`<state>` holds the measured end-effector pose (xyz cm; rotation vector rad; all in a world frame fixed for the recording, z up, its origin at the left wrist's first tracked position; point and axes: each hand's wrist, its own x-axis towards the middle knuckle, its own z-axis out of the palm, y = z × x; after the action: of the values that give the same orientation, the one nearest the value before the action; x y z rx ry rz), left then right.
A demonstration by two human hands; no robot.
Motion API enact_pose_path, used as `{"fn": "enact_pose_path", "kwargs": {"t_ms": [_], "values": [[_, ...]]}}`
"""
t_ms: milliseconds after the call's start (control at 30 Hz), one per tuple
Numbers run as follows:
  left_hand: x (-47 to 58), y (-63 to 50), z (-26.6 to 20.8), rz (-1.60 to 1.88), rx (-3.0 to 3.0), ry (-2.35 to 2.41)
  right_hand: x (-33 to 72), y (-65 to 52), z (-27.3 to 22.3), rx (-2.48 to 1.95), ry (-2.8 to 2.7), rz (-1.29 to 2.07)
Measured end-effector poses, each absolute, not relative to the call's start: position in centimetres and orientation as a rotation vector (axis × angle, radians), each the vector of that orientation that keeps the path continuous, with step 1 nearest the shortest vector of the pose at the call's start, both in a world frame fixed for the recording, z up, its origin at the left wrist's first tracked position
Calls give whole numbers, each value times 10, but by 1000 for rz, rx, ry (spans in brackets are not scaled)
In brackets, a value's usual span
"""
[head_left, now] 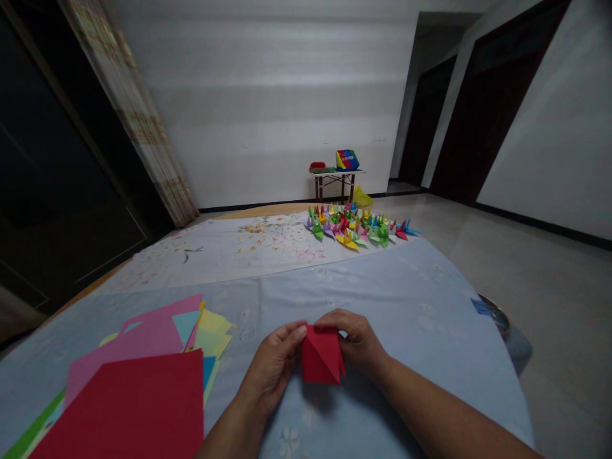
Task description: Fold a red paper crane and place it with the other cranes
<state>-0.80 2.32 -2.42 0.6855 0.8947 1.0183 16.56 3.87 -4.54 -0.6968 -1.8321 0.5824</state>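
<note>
A small square of folded red origami paper is held up a little above the blue cloth, with loose layers parting at its right edge. My left hand pinches its upper left corner between thumb and fingers. On the other side, my right hand grips the upper right edge, its fingers bent over the top and partly behind the paper. A diagonal crease runs across the front face. Left of my hands lies a pile of coloured paper sheets, with a large red sheet on top and a pink sheet beneath.
Many-coloured folded paper cranes crowd the table's far right. A floral white cloth and a blue cloth cover the table. Beyond it, a small side table bears a colourful bag. A stool stands at the right edge.
</note>
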Motion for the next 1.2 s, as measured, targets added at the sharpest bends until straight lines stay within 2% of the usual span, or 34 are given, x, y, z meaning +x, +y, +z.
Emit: {"fn": "enact_pose_path", "kwargs": {"t_ms": [800,1033,1200], "values": [[-3,22,-23,1124,671,888,160,31,-39,-780,-1878,384],[-4,22,-26,1109,691,894,161,32,-39,-855,-1888,454],[-4,21,-23,1091,705,948,163,33,-40,-907,-1860,640]]}}
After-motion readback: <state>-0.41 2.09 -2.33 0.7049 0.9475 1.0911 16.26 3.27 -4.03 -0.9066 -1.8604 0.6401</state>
